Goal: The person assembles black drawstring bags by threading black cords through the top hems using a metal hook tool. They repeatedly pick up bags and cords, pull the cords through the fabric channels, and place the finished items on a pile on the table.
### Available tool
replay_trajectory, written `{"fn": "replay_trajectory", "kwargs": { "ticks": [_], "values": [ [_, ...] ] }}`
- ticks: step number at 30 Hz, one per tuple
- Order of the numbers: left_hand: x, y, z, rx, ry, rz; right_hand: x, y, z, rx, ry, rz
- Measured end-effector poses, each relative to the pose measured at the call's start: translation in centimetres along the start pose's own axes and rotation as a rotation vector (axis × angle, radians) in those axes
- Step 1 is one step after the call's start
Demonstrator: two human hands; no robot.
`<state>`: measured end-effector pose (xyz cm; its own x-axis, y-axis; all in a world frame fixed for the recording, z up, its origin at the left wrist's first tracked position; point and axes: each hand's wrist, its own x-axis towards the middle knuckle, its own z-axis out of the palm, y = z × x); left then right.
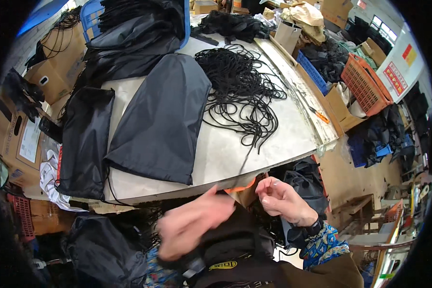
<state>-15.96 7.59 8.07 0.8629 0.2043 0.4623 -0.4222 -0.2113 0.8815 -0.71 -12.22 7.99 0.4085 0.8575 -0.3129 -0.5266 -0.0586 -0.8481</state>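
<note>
My left hand (194,221), smeared by motion, is just in front of the table's near edge; its fingers cannot be read. A blurred black cord (246,161) runs from the cord pile (240,86) down toward its fingertips. To its right, my right hand (285,201) is raised with thumb and fingers curled together; whatever they pinch, if anything, is too small to make out. A bright orange object (241,186), partly hidden, shows between the hands. On the table (225,158) lies a flat black fabric bag (163,120), and left of it a narrower black drawstring bag (86,144) overhangs the edge.
A blue basket (186,21) with stacked black bags (134,43) stands at the far left of the table. An orange-handled cutter (319,115) lies on the right border. Cardboard boxes (21,139) flank the left; an orange crate (367,84) is at right.
</note>
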Motion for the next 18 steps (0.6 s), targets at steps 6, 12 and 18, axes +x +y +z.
{"fn": "replay_trajectory", "kwargs": {
  "ticks": [6, 12, 18],
  "values": [
    [-5.1, 5.8, -6.3, -0.39, -0.168, 0.074, 1.9, 4.8, 1.6, -0.005, 0.024, -0.247],
    [-4.0, 0.5, 0.1, -0.613, 0.54, -0.753, 2.3, 3.6, 4.0, -0.724, 0.066, -0.34],
    [-5.2, -1.2, 1.4, -0.128, 0.53, -0.596, 2.7, 3.5, 5.0, -0.813, 0.011, -0.357]
  ]
}}
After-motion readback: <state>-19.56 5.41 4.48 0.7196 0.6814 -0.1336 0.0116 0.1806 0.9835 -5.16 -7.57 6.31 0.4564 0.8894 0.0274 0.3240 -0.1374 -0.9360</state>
